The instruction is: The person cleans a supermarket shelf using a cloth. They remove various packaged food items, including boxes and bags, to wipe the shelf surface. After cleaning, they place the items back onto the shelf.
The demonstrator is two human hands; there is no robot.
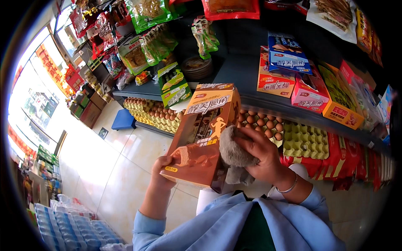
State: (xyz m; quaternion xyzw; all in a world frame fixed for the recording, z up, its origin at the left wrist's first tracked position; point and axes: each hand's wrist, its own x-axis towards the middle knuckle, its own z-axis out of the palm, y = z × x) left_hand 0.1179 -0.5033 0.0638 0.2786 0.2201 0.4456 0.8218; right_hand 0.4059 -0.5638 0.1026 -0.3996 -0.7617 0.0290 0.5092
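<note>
My left hand [162, 171] grips the lower left corner of a brown snack box [188, 131], thumb on its front. The box is tilted and has a window through which several wrapped bars show. A bunched grey cloth [235, 149] is in my right hand [263, 152], pressed close to the box's right edge. Part of the cloth hangs below my fingers. Behind the box runs a dark shelf [238, 75], where a green snack box [174, 84] stands to the left. Farther right on it are a blue box [289, 55] and a pink box [311, 91].
Trays of eggs [150, 109] sit under the shelf, with a stacked yellow egg tray [306, 141] at right. Red packages [345, 157] lie beneath. A blue stool-like platform [123, 120] stands on the tiled floor [116, 169]. Plastic-wrapped bottle packs [72, 227] fill the lower left.
</note>
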